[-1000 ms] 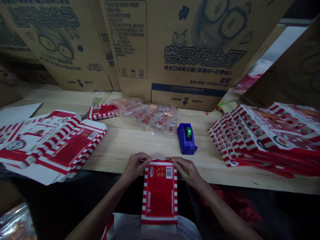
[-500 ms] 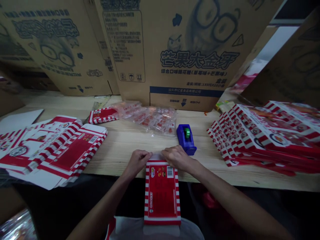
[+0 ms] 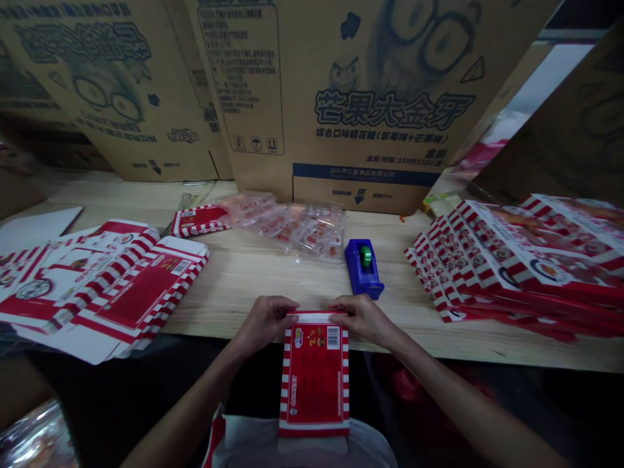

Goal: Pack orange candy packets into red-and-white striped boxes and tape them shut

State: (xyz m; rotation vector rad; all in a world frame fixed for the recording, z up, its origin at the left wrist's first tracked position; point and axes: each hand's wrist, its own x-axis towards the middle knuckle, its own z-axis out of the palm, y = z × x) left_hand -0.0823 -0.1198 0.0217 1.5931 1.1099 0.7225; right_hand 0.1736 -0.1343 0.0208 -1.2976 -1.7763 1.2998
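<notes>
A flat red-and-white striped carton (image 3: 316,377) with a barcode lies between my forearms, its lower end against my body and its upper end at the table edge. My left hand (image 3: 270,320) pinches the carton's upper left corner, thumb on the printed face. At the upper right corner my right hand (image 3: 364,318) does the same, fingers along the top edge. The carton's top end looks folded closed, with a white strip showing between my thumbs. Just beyond my right hand sits a blue tape dispenser (image 3: 363,276) holding a green roll.
Clear plastic packs of small orange-red pieces (image 3: 312,231) lie mid-table, beside another red carton (image 3: 201,220). Flat striped cartons (image 3: 141,292) are piled at left. A stack of striped cartons (image 3: 517,266) leans at right. Large brown cardboard boxes (image 3: 258,172) wall off the back.
The carton's pale top flap, raised before, is now folded down. My hands have moved apart from the flap to the two upper corners.
</notes>
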